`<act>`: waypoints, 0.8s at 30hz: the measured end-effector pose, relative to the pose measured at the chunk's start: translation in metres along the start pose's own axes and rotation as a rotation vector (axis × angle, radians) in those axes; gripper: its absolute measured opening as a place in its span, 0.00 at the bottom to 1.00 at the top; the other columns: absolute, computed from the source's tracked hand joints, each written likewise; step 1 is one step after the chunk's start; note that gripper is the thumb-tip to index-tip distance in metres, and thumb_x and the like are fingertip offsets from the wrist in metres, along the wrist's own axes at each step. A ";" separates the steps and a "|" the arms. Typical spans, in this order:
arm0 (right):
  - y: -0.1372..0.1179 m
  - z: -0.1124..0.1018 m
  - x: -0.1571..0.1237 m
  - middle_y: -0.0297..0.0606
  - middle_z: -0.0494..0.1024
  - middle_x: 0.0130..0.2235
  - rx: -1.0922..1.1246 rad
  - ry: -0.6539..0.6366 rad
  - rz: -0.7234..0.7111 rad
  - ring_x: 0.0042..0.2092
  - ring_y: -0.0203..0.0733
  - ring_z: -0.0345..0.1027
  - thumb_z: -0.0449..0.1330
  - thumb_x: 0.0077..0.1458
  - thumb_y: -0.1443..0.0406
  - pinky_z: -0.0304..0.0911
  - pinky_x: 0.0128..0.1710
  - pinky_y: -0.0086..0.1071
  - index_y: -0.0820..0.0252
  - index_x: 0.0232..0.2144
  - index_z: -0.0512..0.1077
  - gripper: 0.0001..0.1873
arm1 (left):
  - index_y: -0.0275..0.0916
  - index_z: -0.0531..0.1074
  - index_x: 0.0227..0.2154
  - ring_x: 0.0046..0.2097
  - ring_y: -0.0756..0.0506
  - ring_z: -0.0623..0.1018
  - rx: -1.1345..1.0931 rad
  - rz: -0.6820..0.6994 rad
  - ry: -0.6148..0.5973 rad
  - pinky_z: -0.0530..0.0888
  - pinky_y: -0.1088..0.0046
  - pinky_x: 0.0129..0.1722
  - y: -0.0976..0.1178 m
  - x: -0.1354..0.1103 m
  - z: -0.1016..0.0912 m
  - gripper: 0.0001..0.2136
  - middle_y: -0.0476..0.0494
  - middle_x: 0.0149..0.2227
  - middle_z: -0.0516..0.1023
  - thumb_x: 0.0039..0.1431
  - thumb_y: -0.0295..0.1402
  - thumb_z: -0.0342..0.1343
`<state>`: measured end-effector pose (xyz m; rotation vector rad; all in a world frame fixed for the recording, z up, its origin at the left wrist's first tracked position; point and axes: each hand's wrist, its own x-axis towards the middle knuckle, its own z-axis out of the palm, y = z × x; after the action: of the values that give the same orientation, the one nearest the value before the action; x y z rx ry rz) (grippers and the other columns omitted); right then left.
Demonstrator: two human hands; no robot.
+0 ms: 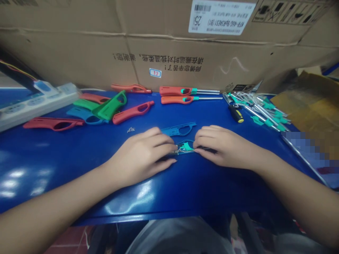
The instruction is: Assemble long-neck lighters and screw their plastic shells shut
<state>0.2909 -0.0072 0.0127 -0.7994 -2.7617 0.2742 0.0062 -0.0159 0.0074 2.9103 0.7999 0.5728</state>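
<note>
A blue lighter shell [189,152] lies open at the centre of the frame, a green piece [186,146] and thin wiring seated inside it. The work looks partway along: parts are in, but a second blue shell half [172,132] lies apart just above, so the casing is not yet closed. The right hand [222,146] pinches at the shell's right end, thumb and forefinger nearly together. The left hand [148,151] curls over the left end, thumb slightly spread; how firmly it grips cannot be told. Small metal pieces [130,130] lie left of centre. Two orange-red lighters [172,100] with metal barrels, apparently assembled, rest at upper centre, while coloured shells [112,106] at upper left and metal rods with green fittings [267,112] at upper right appear still to be used, beside a black-and-yellow handle [235,113].
</note>
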 end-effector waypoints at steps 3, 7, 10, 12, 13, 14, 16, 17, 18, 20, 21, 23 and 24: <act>0.001 0.000 0.000 0.37 0.77 0.38 0.030 -0.013 0.031 0.41 0.42 0.69 0.56 0.68 0.66 0.60 0.45 0.37 0.60 0.39 0.73 0.06 | 0.42 0.76 0.53 0.54 0.40 0.75 -0.004 0.039 -0.060 0.73 0.60 0.53 0.003 0.001 0.005 0.13 0.42 0.54 0.78 0.71 0.36 0.53; 0.004 -0.007 -0.001 0.38 0.78 0.39 0.095 -0.025 0.066 0.43 0.42 0.70 0.56 0.68 0.66 0.61 0.47 0.37 0.59 0.40 0.74 0.07 | 0.44 0.74 0.57 0.57 0.39 0.74 -0.014 0.028 -0.106 0.72 0.57 0.55 0.004 0.001 0.010 0.15 0.41 0.57 0.76 0.73 0.34 0.50; 0.006 -0.013 -0.002 0.37 0.78 0.38 0.145 -0.036 0.094 0.41 0.42 0.70 0.57 0.66 0.67 0.62 0.45 0.37 0.58 0.38 0.75 0.07 | 0.44 0.74 0.57 0.56 0.39 0.74 -0.023 0.017 -0.116 0.72 0.57 0.55 0.003 0.001 0.010 0.15 0.41 0.57 0.76 0.73 0.33 0.48; 0.006 -0.015 -0.002 0.37 0.78 0.37 0.177 -0.060 0.104 0.40 0.41 0.70 0.57 0.65 0.68 0.62 0.43 0.36 0.58 0.36 0.75 0.06 | 0.44 0.74 0.57 0.56 0.39 0.74 -0.031 0.013 -0.124 0.73 0.57 0.55 0.002 0.001 0.010 0.15 0.40 0.58 0.76 0.73 0.32 0.48; 0.007 -0.014 -0.002 0.36 0.78 0.37 0.194 -0.070 0.109 0.40 0.41 0.70 0.58 0.64 0.69 0.62 0.42 0.35 0.58 0.36 0.75 0.06 | 0.44 0.74 0.57 0.56 0.38 0.74 -0.036 0.013 -0.127 0.73 0.57 0.55 0.002 0.001 0.010 0.16 0.40 0.58 0.76 0.73 0.32 0.48; 0.007 -0.014 -0.002 0.36 0.78 0.37 0.210 -0.078 0.118 0.39 0.40 0.70 0.58 0.64 0.69 0.62 0.41 0.34 0.58 0.36 0.75 0.06 | 0.44 0.74 0.57 0.56 0.38 0.74 -0.041 0.013 -0.128 0.73 0.56 0.55 0.002 0.001 0.010 0.16 0.40 0.59 0.76 0.73 0.32 0.48; 0.007 -0.012 -0.002 0.36 0.78 0.37 0.228 -0.077 0.141 0.39 0.39 0.70 0.58 0.63 0.70 0.62 0.39 0.33 0.57 0.36 0.75 0.05 | 0.44 0.73 0.58 0.57 0.38 0.75 -0.058 0.009 -0.129 0.73 0.56 0.55 0.002 0.001 0.010 0.16 0.40 0.59 0.75 0.73 0.31 0.48; 0.007 -0.011 -0.002 0.36 0.77 0.37 0.231 -0.073 0.156 0.38 0.39 0.70 0.59 0.62 0.70 0.62 0.38 0.32 0.57 0.36 0.74 0.05 | 0.45 0.73 0.58 0.56 0.38 0.75 -0.069 0.004 -0.129 0.73 0.56 0.55 0.002 0.001 0.011 0.17 0.41 0.59 0.75 0.72 0.30 0.48; 0.007 -0.010 -0.003 0.36 0.77 0.38 0.233 -0.074 0.173 0.38 0.39 0.69 0.59 0.62 0.70 0.61 0.37 0.32 0.58 0.36 0.74 0.05 | 0.45 0.73 0.59 0.56 0.39 0.75 -0.080 -0.001 -0.131 0.73 0.57 0.55 0.002 0.001 0.011 0.17 0.41 0.59 0.75 0.72 0.30 0.48; 0.006 -0.010 -0.003 0.36 0.77 0.38 0.230 -0.080 0.200 0.38 0.38 0.69 0.59 0.62 0.70 0.60 0.36 0.31 0.58 0.36 0.74 0.04 | 0.45 0.72 0.59 0.56 0.39 0.75 -0.094 -0.010 -0.137 0.74 0.57 0.54 0.002 0.001 0.011 0.17 0.41 0.59 0.75 0.72 0.30 0.48; 0.006 -0.010 -0.003 0.35 0.77 0.38 0.227 -0.086 0.211 0.37 0.38 0.69 0.59 0.62 0.70 0.60 0.36 0.31 0.58 0.36 0.74 0.04 | 0.46 0.72 0.60 0.56 0.39 0.75 -0.095 -0.011 -0.140 0.74 0.56 0.54 0.002 0.001 0.011 0.18 0.41 0.60 0.75 0.72 0.29 0.48; 0.004 -0.010 -0.003 0.35 0.76 0.38 0.217 -0.094 0.225 0.37 0.38 0.68 0.58 0.62 0.69 0.59 0.34 0.31 0.58 0.36 0.74 0.04 | 0.46 0.72 0.60 0.57 0.38 0.75 -0.092 -0.010 -0.147 0.74 0.56 0.54 0.002 0.001 0.011 0.18 0.41 0.60 0.74 0.72 0.29 0.48; 0.004 -0.010 -0.003 0.35 0.76 0.37 0.209 -0.095 0.227 0.36 0.38 0.68 0.58 0.63 0.68 0.58 0.34 0.31 0.58 0.36 0.74 0.04 | 0.46 0.72 0.60 0.57 0.38 0.75 -0.091 -0.011 -0.149 0.74 0.55 0.54 0.002 0.001 0.011 0.18 0.41 0.60 0.74 0.72 0.29 0.48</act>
<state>0.2984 -0.0049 0.0209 -1.0677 -2.6674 0.6484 0.0119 -0.0165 -0.0025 2.8231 0.7497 0.3747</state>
